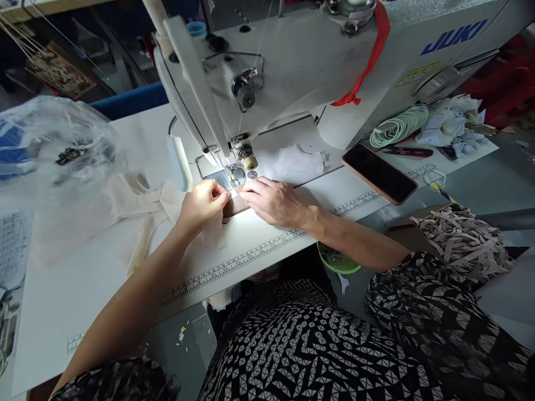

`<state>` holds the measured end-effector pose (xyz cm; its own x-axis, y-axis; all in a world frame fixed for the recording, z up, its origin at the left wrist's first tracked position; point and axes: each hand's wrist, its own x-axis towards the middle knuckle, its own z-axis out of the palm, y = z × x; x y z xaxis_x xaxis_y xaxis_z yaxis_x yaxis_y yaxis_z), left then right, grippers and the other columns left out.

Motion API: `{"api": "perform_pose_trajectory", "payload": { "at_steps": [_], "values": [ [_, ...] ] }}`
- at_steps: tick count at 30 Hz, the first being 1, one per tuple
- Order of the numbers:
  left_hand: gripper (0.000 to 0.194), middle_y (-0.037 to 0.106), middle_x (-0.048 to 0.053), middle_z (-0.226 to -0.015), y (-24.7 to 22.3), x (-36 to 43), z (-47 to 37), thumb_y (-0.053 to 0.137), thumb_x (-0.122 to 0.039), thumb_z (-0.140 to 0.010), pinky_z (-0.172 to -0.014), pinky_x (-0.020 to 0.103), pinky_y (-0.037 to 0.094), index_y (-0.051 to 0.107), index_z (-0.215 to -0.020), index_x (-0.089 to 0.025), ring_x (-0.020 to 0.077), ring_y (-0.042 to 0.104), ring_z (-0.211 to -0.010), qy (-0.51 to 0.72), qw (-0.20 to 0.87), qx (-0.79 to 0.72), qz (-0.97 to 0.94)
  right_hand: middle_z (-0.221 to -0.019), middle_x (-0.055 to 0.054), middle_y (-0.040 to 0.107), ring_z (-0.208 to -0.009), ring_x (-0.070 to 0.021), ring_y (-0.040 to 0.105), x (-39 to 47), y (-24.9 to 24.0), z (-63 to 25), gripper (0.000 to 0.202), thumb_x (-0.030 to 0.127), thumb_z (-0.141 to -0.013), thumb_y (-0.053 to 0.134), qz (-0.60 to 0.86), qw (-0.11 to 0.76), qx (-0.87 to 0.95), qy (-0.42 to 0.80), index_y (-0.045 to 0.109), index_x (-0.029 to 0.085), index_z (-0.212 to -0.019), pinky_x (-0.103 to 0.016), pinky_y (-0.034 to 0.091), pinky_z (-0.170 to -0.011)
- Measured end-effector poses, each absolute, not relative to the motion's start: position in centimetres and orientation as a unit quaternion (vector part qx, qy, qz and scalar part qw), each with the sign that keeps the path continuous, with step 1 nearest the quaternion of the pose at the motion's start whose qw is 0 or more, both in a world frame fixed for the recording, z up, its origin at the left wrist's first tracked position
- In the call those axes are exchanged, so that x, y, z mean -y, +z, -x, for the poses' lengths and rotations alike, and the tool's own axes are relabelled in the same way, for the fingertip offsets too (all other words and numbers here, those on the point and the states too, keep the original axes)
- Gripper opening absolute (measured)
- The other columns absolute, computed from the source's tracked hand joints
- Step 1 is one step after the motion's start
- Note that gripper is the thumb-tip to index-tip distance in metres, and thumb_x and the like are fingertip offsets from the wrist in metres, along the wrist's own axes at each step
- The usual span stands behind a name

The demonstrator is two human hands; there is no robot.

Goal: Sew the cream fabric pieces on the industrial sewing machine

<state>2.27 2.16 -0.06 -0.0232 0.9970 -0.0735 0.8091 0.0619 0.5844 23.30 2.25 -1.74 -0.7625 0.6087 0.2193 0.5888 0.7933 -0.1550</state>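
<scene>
My left hand (205,201) pinches the edge of a small pale fabric piece (216,229) between thumb and forefinger, just in front of the needle area. My right hand (276,201) is closed on the same piece from the other side, its fingertips bent down near the presser foot (232,176). Part of the fabric is hidden under both hands. Under the lit head of the white sewing machine (288,61), the metal needle plate (218,178) shows beside my left fingertips. A brown strip (236,207) lies between the hands; its kind is unclear.
Cream fabric (125,203) spreads left of my hands, near a clear plastic bag (62,139). White fabric (298,161) lies under the machine arm. At right are a phone (379,172), thread snips (407,151), a green coil (399,127) and a heap of fabric strips (463,239).
</scene>
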Motion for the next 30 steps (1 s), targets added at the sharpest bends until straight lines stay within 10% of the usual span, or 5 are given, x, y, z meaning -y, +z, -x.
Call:
{"api": "perform_pose_trajectory", "payload": {
  "at_steps": [8,15,30],
  "values": [
    [0.015,0.067,0.003,-0.075,-0.8,-2.3,-1.6,0.06,-0.034,-0.079,-0.063,0.037,0.048,0.059,-0.069,-0.023,0.0205,0.06,-0.068,0.183,0.201,-0.668,-0.693,-0.127,-0.012,0.062,-0.103,-0.0271,0.053,-2.2,-0.9,-22.3,0.043,0.013,-0.102,0.032,0.32,0.066,0.945,-0.017,0.062,0.016,-0.134,-0.039,0.04,-0.08],
    [0.03,0.069,0.017,-0.118,-1.4,1.3,-2.5,0.044,-0.015,-0.093,-0.097,0.052,0.053,0.066,-0.114,-0.016,0.0318,0.063,-0.112,0.201,-0.028,-0.486,-0.85,-0.12,-0.016,0.065,-0.099,-0.0277,0.057,-2.0,-0.2,-21.4,0.038,0.009,-0.103,0.033,0.31,0.011,0.95,-0.032,0.068,0.009,-0.119,-0.041,0.041,-0.079],
    [0.04,0.068,0.022,-0.12,-4.3,0.5,-1.7,0.042,-0.018,-0.095,-0.103,0.054,0.053,0.064,-0.126,-0.008,0.0338,0.063,-0.114,0.196,-0.012,-0.468,-0.861,-0.116,-0.012,0.064,-0.093,-0.0218,0.057,-3.8,-0.8,-22.7,0.043,0.005,-0.094,0.034,0.423,0.092,0.901,0.001,0.067,0.014,-0.119,-0.036,0.042,-0.08]
  ]
}}
